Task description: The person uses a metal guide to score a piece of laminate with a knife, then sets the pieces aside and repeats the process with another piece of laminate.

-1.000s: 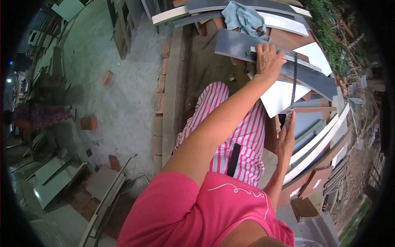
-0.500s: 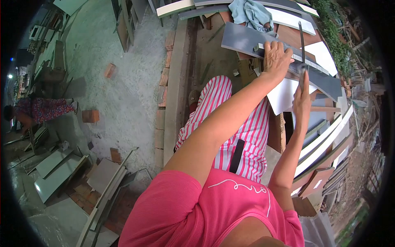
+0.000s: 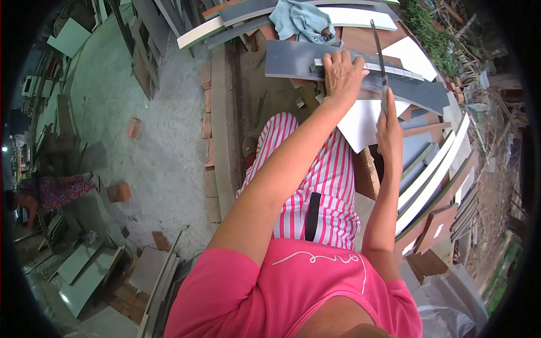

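My left hand (image 3: 342, 76) has its fingers curled over a narrow pale strip (image 3: 403, 73), which has dark marks across it. The strip lies along a long grey board (image 3: 290, 59), and the hand holds it down there. My right hand (image 3: 389, 132) is closed round the near end of a tool with a long narrow dark blade (image 3: 378, 48). That blade points away from me and crosses the strip and board to the right of my left hand. Whether its edge is toothed cannot be made out.
A light blue cloth (image 3: 301, 22) lies behind the board. White offcuts (image 3: 360, 121) and stacked long strips (image 3: 437, 180) are at the right. To the left are a concrete ledge (image 3: 225, 129), bricks (image 3: 118, 192) on the floor, and another person (image 3: 53, 192) bending over.
The whole view has shifted, so the board and both hands appear further left. My left hand keeps its hold on the strip, and the blade still crosses it.
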`<action>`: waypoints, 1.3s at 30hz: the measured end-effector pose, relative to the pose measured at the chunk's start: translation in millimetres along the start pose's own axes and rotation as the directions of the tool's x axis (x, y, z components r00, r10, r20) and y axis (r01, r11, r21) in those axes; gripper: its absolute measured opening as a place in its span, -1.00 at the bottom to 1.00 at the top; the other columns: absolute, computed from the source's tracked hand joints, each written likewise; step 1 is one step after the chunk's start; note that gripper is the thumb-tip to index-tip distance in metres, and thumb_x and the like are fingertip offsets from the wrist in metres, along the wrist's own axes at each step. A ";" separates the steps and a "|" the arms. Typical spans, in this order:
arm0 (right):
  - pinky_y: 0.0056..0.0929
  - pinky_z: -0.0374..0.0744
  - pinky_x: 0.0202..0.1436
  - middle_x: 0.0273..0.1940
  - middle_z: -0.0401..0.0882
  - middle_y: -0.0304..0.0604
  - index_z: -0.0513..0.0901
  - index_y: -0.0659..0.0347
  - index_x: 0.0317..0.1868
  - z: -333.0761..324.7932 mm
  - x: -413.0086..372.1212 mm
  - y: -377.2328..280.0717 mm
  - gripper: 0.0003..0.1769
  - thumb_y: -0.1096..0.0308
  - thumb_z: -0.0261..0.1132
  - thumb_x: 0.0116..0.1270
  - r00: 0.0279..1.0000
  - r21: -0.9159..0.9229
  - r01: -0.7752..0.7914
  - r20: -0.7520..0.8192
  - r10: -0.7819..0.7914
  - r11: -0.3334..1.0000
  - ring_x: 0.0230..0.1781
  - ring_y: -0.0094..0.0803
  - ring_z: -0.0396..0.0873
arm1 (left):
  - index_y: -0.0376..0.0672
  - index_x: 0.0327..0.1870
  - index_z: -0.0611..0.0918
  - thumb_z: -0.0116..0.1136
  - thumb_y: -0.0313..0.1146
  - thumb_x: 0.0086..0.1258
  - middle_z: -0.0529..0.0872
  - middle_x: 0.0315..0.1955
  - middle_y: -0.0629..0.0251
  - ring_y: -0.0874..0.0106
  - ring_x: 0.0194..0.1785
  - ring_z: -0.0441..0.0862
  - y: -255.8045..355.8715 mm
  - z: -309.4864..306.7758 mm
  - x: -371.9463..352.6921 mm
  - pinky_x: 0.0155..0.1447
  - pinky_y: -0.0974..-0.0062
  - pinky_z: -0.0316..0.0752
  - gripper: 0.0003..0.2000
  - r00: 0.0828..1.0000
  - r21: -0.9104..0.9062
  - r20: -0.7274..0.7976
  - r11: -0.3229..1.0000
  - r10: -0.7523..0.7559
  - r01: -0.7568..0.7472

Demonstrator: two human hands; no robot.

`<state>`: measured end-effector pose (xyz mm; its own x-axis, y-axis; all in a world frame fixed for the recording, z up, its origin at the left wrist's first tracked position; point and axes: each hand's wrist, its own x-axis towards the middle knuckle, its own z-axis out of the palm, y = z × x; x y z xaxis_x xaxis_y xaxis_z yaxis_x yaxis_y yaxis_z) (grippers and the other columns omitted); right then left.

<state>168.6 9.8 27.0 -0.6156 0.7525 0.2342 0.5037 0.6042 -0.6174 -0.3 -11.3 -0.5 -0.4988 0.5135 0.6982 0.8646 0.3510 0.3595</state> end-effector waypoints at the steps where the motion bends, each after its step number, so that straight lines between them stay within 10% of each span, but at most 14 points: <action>1: -0.10 0.53 0.07 0.09 0.58 0.22 0.12 -0.24 0.51 -0.2 19.3 -10.9 -0.37 0.38 -0.03 0.47 0.990 -0.008 -0.120 0.079 0.120 0.993 0.09 0.15 0.56 | -0.06 -0.32 0.66 0.37 -0.12 0.13 0.54 -0.37 0.21 0.23 -0.17 0.44 0.6 -0.7 -0.1 -0.02 0.20 0.17 -0.75 1.000 -0.002 0.018 1.000 -0.008 0.008; 14: -0.03 0.51 -0.12 -0.06 0.62 0.30 0.08 -0.25 0.52 -20.7 -90.8 -14.8 -0.34 0.41 -0.02 0.48 0.950 -0.031 -0.290 0.115 0.292 0.956 -0.12 0.15 0.66 | -0.06 -0.32 0.65 0.36 -0.10 0.13 0.52 -0.38 0.23 0.26 -0.19 0.42 -1.2 0.0 0.1 -0.02 0.20 0.18 -0.74 1.000 0.034 0.013 0.999 0.000 0.000; 16: -0.21 0.48 0.19 0.23 0.48 0.18 0.07 -0.23 0.54 -31.4 -90.5 -25.0 -0.34 0.45 -0.06 0.49 0.869 -0.019 -0.442 0.237 0.434 0.897 0.22 -0.02 0.53 | -0.06 -0.32 0.65 0.36 -0.10 0.14 0.53 -0.38 0.23 0.26 -0.20 0.42 -2.1 -0.8 0.5 -0.02 0.20 0.17 -0.74 1.000 0.038 0.021 0.999 0.016 -0.017; 26: -0.01 0.52 0.05 0.06 0.59 0.27 0.12 -0.26 0.50 3.1 33.2 -7.5 -0.39 0.34 -0.02 0.48 0.965 0.044 -0.221 0.155 0.212 0.974 0.10 0.23 0.53 | -0.06 -0.31 0.64 0.34 -0.11 0.18 0.53 -0.36 0.23 0.26 -0.17 0.43 -0.5 -7.4 1.6 -0.01 0.21 0.18 -0.75 0.999 0.014 0.048 1.000 -0.003 0.002; 39: -0.03 0.51 0.00 0.02 0.60 0.29 0.04 -0.23 0.53 -22.5 -95.9 -11.2 -0.32 0.41 -0.02 0.47 0.949 -0.026 -0.283 0.136 0.284 0.959 0.03 0.20 0.60 | -0.05 -0.32 0.64 0.36 -0.10 0.14 0.52 -0.39 0.25 0.27 -0.21 0.42 -2.2 -3.6 1.2 -0.02 0.21 0.17 -0.74 0.999 0.025 0.011 0.999 0.039 -0.039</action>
<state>235.6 -63.2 28.4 -0.5236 0.8502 -0.0551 0.6730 0.3731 -0.6386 -2.5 -14.3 1.8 -0.4651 0.5356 0.7049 0.8819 0.3500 0.3160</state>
